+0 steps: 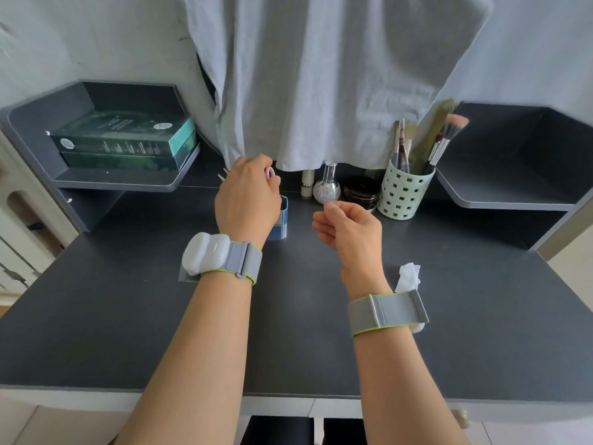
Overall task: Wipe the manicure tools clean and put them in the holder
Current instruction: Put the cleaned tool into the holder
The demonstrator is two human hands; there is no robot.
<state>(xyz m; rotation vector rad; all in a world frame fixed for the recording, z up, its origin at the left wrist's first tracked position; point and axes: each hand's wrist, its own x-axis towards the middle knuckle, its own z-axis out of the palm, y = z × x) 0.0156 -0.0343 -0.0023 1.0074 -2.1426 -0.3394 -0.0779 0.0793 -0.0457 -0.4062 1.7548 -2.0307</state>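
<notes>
While our left hand [247, 194] hangs over the small blue open-topped box holder [282, 220], the main risk we see is a missed drop: the hand hides most of the holder's opening, so the tool could catch the rim and skid across the dark grey matte surface [128, 316], or tip the holder, which looks light. Second risk: the grey hanging cloth [321, 91] sits just behind the knuckles and could snag the tool on a lift. The left fingers are curled round a small tool with a pale pink ring handle [270, 172]; thin pale tips [223, 177] poke out the far side of the hand, and we can't tell what kind of tool it is. Left wrist is bent, back of the hand up, directly above the holder. Our right hand [348, 229] is raised near mid-surface, palm turned left, fingers loosely curled with thumb and forefinger close together; we can't tell if they pinch anything. The crumpled white wipe [408, 276] lies on the surface beside the right wrist, untouched. The mint-green perforated cup of brushes [402, 194] stands well right of the holder.
</notes>
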